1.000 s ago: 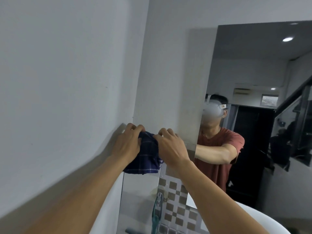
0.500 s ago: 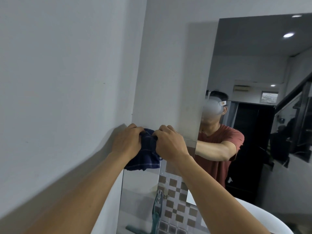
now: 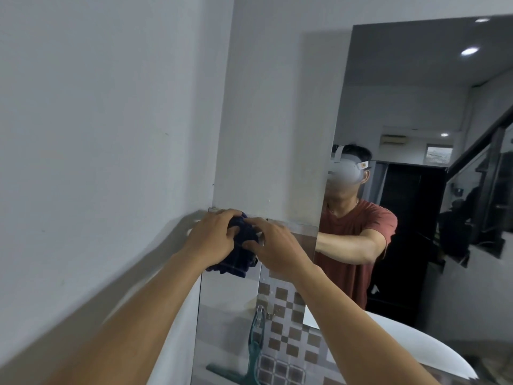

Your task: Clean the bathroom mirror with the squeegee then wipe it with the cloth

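Observation:
A dark blue checked cloth [image 3: 241,254] is bunched between both hands in front of the wall corner, at about chest height. My left hand [image 3: 213,237] grips its left side and my right hand [image 3: 274,245] grips its right side; the two hands almost touch. The tall bathroom mirror [image 3: 416,107] fills the right half of the view and reflects a person in a red T-shirt. A teal squeegee [image 3: 249,362] hangs from a metal hook on the tiled wall below the hands, blade down.
A plain white wall [image 3: 111,134] runs close along the left. Brown and white mosaic tiles [image 3: 288,315] cover the wall under the mirror. The white rim of a basin [image 3: 416,345] curves at the lower right.
The hands have drawn closer together and bunched the cloth into a tighter wad; less of it hangs loose below. The view has tilted slightly, showing more of the squeegee.

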The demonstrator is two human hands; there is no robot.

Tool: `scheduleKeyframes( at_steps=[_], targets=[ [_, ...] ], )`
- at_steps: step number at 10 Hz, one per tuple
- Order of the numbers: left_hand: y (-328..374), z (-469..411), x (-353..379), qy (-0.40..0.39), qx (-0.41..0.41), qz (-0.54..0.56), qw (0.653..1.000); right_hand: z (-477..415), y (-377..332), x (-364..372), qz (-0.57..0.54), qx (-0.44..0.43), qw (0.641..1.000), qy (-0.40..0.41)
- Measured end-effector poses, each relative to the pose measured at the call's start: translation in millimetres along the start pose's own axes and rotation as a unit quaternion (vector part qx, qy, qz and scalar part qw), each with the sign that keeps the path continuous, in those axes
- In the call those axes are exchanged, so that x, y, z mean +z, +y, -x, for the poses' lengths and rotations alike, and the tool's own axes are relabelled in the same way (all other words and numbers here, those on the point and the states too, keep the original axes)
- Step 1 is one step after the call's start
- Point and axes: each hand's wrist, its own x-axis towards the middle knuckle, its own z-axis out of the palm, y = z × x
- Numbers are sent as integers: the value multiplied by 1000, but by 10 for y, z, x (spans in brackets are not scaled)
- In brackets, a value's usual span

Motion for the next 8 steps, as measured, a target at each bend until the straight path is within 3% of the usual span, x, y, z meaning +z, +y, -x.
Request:
scheduleKeyframes(
  at_steps=[4, 5, 8],
  targets=[
    [-178, 48, 61, -24, -27, 37, 999, 2, -6, 3, -17, 13, 1000, -4],
    [-122, 81, 62, 30, -9, -54, 998, 30, -45, -28, 18, 18, 1000, -11],
    [-53, 297, 69, 83, 24, -68, 994, 354, -104, -112, 39, 25, 999, 10]
  ],
)
